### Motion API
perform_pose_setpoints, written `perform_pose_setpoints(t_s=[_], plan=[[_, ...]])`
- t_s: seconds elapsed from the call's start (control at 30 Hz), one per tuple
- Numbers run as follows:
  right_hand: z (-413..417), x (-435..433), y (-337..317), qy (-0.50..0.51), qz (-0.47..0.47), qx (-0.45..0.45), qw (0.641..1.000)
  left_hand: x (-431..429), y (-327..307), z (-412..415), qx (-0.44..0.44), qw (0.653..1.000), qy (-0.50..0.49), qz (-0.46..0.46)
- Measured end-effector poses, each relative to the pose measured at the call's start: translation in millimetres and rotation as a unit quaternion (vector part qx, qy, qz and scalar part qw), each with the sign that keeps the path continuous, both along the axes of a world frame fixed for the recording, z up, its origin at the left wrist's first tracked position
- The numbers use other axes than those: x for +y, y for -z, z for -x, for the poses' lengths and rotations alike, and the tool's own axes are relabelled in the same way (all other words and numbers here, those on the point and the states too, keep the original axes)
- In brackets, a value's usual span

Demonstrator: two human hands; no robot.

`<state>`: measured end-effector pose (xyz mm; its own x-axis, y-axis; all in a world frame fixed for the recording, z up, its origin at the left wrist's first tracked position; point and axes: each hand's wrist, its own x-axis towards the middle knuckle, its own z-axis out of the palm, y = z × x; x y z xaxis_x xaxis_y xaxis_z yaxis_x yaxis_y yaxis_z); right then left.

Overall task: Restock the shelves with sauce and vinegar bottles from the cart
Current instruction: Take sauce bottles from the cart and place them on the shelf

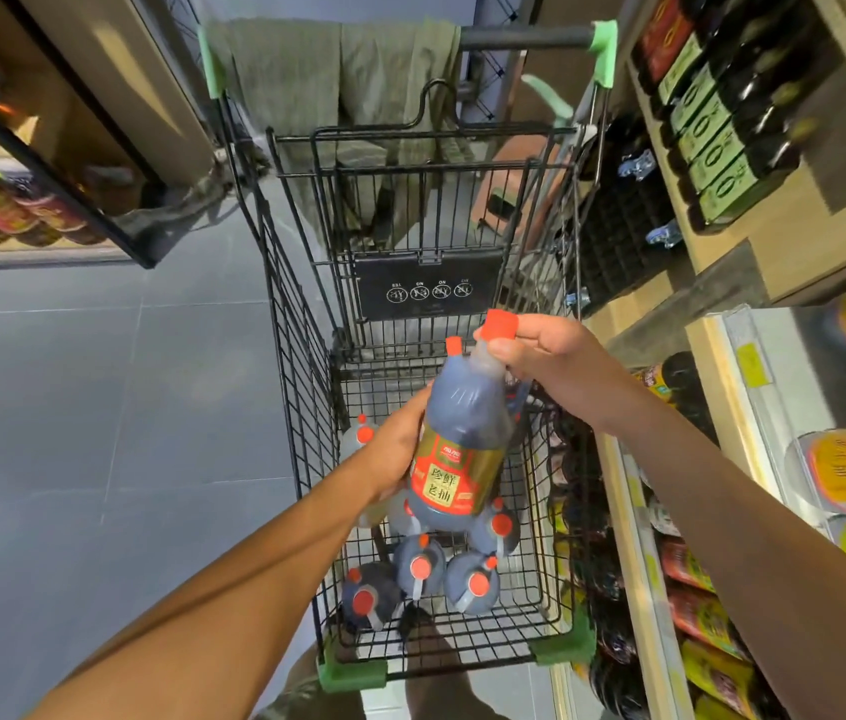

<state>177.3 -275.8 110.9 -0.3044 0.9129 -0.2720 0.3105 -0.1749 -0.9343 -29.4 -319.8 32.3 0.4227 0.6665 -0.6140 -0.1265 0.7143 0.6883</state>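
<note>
A large bottle (454, 439) of dark sauce is held above the cart (301, 397), over the middle of its basket and tilted with the red cap toward the cart's far end. The right hand (540, 356) is closed around the neck just under the cap, thumb across the front. The left hand (400, 444) cups the left side of the body beside the gold and red label; its fingers wrap behind the bottle and cannot be seen.

The bottle looks full nearly to the shoulder, so it is probably heavy for its size, and the liquid will likely shift as it tilts. The wall looks like thin plastic that may give a little under squeeze, and the glossy label is likely slick. The neck is the narrow, stiff place for a firm hold, while a palm under or against the lower body carries the weight; 2 hands suit it well.

More bottles (421, 563) stand upright on the basket floor near the near end, at least 5 with red caps showing. The shelves (639, 491) run along the cart's right side, already holding packets and dark bottles.
</note>
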Motion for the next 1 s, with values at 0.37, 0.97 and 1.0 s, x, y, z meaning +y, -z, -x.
perform_pose_setpoints(t_s=[0.37, 0.97, 1.0], plan=[[-8, -20, 108, 0.261, 0.162, -0.115, 0.945, -10, 23, 36, 0.048, 0.993, -0.067, 0.087], [11, -50, 234, 0.197, 0.226, -0.326, 0.897, -25, 29, 90, 0.116, 0.989, -0.084, 0.037], [8, -50, 235, 0.205, 0.217, -0.335, 0.894, -26, 31, 93, 0.123, 0.988, -0.086, 0.031]])
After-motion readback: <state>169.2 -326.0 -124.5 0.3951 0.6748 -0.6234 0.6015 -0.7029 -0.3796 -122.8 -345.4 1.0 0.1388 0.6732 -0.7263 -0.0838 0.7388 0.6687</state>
